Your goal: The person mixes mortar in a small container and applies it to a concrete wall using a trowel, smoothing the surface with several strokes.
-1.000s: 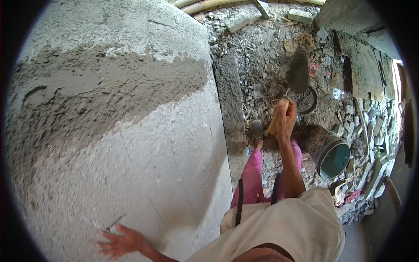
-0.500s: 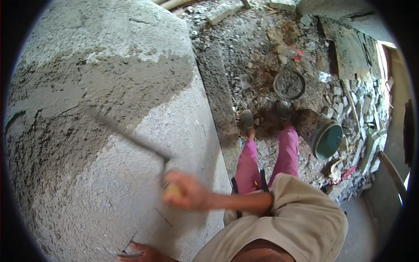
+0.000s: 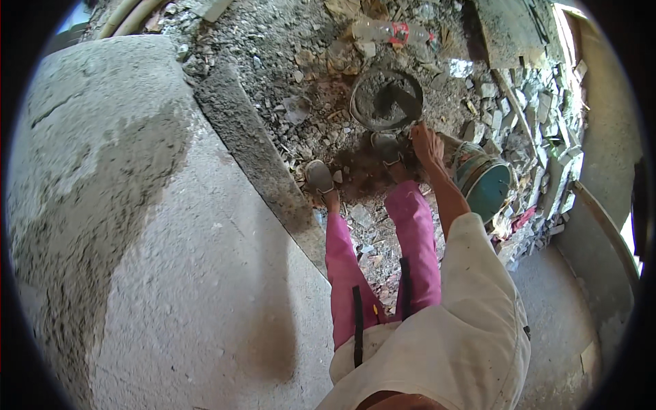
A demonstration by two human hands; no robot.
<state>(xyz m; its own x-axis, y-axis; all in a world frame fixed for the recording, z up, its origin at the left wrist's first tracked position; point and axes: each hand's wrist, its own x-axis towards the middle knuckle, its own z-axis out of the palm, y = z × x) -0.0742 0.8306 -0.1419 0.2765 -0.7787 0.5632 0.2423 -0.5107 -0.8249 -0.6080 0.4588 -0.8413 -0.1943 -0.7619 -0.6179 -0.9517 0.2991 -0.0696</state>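
We list first the right hand [image 3: 428,146], closed in a fist about the handle end of a trowel [image 3: 402,102], most of that handle hidden by the fingers. The trowel's dark blade lies inside a round pan [image 3: 383,128], over grey mortar [image 3: 369,94]; how deep it sits we cannot tell. The left hand is outside the view, so we cannot tell its grip. The pan rests on rubble-strewn ground [image 3: 287,75], just beyond two shoes [image 3: 320,176], one ahead of the other. Next to the right hand we enter a bucket [image 3: 488,190], tipped on its side, blue-green within, mouth turned away from the hand; whether the two touch we cannot tell. Above the pan, a clear bottle [image 3: 376,31] with a red label, lying flat. To the left, a pale wall [image 3: 191,273], bearing a darker, rough mortar coat [image 3: 102,184] along its far left side; at its edge, a long grey strip [image 3: 253,147]. At right, broken masonry [image 3: 553,157] heaped near a weathered panel [image 3: 509,31]. At upper left, two pipes [image 3: 126,14] side by side. Of clothing we note pink trousers [image 3: 415,219], a pale shirt [image 3: 451,328] and dark straps [image 3: 358,328].
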